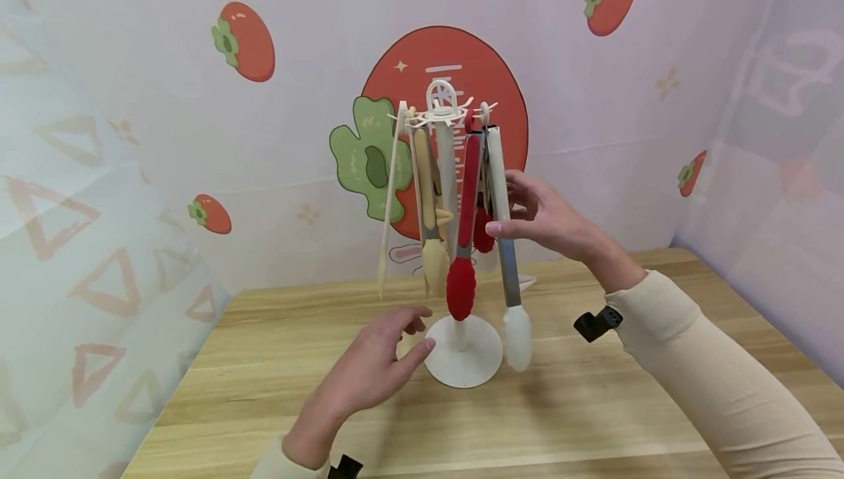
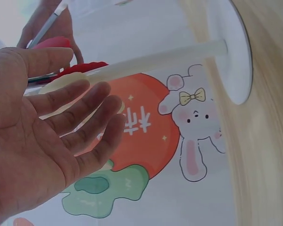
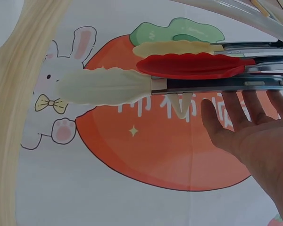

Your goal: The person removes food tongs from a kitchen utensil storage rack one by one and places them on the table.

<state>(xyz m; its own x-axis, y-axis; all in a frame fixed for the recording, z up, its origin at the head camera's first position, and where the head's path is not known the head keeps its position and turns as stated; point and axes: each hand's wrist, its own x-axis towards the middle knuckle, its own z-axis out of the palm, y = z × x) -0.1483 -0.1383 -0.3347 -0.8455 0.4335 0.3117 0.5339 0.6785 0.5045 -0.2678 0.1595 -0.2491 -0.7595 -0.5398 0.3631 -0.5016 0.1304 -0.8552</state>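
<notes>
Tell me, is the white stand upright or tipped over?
Upright: the stand has its round base flat on the table, with red tongs hanging from its top.

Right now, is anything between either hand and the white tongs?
Nothing visible for the right hand, right at the white tongs. For the left hand, the front red tongs and the pole lie between in the head view.

Right sleeve (image 1: 719, 376) cream, finely ribbed; left sleeve (image 1: 285, 464) cream too; black blocky device (image 1: 598, 324) near right cuff (image 1: 653, 305).
</notes>
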